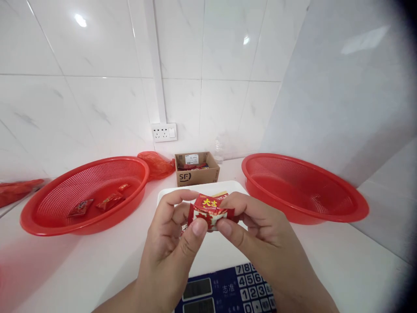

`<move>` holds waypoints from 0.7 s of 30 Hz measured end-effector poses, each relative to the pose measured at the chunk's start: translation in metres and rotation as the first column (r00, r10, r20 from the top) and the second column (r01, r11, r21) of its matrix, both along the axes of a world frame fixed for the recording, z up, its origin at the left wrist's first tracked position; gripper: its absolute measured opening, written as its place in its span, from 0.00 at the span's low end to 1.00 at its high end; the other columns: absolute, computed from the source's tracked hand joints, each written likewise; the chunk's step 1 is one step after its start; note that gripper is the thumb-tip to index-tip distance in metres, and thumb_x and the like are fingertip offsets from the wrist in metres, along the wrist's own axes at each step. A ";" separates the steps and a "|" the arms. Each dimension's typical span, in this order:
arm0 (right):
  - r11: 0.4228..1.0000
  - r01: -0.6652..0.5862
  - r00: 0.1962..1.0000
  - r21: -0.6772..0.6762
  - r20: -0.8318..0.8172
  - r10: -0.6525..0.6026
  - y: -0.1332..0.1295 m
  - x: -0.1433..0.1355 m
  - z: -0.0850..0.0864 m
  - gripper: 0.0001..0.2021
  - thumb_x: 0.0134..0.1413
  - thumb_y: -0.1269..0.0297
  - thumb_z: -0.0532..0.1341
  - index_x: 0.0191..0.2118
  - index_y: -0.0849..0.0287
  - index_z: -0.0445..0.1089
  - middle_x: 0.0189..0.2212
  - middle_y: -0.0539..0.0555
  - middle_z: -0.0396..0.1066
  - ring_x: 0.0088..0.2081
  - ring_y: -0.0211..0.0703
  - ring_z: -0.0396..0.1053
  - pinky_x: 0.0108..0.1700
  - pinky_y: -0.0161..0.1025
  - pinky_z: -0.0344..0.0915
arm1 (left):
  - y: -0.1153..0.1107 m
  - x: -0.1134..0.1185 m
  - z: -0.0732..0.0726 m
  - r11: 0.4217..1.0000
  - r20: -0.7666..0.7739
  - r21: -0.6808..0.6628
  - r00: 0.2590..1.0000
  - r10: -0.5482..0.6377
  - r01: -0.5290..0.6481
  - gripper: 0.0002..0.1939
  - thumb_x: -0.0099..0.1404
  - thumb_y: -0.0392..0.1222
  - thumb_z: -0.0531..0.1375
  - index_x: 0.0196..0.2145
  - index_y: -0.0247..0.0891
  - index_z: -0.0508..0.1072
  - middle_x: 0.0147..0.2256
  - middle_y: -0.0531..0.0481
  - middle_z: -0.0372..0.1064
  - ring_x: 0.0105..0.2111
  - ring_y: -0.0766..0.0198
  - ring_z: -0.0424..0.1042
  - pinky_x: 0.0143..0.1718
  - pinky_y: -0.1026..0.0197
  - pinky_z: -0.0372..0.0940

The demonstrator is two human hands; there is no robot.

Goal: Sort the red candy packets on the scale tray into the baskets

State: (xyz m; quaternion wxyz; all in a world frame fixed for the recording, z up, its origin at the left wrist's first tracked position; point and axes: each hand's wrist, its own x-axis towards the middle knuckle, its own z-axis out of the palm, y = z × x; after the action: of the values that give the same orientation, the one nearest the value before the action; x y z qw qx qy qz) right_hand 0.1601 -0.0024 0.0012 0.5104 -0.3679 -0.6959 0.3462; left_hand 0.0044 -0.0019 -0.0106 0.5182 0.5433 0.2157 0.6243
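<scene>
Between the fingertips of both hands is a small red and white wrapped candy packet (211, 215), held up over a white weighing scale (208, 252). My left hand (176, 234) pinches its left end with thumb and fingers, and my right hand (250, 226) pinches the right end. Just behind it shows a red packet (208, 202) with yellow characters; whether it is held too or lies on the scale pan I cannot tell. The scale's blue panel (224, 287), with number keys and displays, is partly covered by my right wrist.
A red plastic basket (130, 213) at left holds a few small red packets (110, 201). Another red basket (306, 213) stands at right. Behind the scale are a cardboard box (198, 177) with packets inside, a red plastic bag (158, 165) and a clear bottle (219, 148) by the wall.
</scene>
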 end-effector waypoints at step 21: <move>0.971 0.028 0.995 0.236 -0.102 -0.004 0.002 -0.008 -0.008 0.07 0.63 0.62 0.60 0.32 0.54 0.69 0.29 0.48 0.70 0.33 0.38 0.68 0.31 0.36 0.64 | 0.009 -0.008 -0.006 0.990 -0.061 0.119 0.995 0.079 -0.071 0.04 0.66 0.42 0.62 0.33 0.47 0.77 0.30 0.57 0.71 0.30 0.72 0.68 0.32 0.71 0.66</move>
State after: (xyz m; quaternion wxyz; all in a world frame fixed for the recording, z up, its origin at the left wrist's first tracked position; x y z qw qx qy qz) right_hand 0.1519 -0.0006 -0.0063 0.5879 -0.2921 -0.7026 0.2745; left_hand -0.0038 0.0070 -0.0161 0.4545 0.5843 0.2161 0.6367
